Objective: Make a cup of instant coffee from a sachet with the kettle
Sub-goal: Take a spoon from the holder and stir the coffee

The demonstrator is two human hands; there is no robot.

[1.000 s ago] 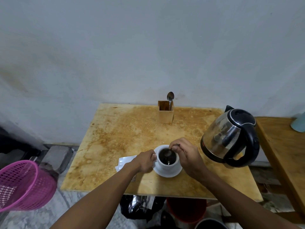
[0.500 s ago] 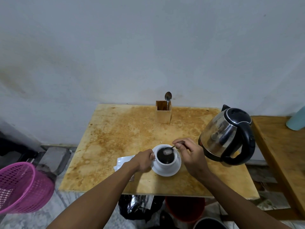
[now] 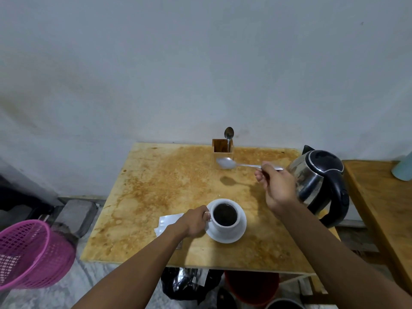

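Note:
A white cup (image 3: 225,216) full of dark coffee stands on a white saucer (image 3: 231,236) near the front of the stained wooden table (image 3: 156,186). My left hand (image 3: 194,221) grips the cup's handle. My right hand (image 3: 276,186) holds a metal spoon (image 3: 227,163) level above the table, its bowl just in front of the wooden holder (image 3: 222,156). The glass kettle (image 3: 321,184) with a black lid and handle stands at the table's right edge, behind my right hand. A silvery sachet (image 3: 166,224) lies partly under my left wrist.
A second spoon (image 3: 228,136) stands upright in the holder against the wall. A pink basket (image 3: 29,255) sits on the floor at the left. Another wooden table (image 3: 383,208) with a pale blue object (image 3: 403,169) is at the right. Dark bags and buckets lie under the table.
My right hand has lifted the spoon out of the cup and carried it back and to the right, toward the holder. My left hand has stayed on the cup's handle.

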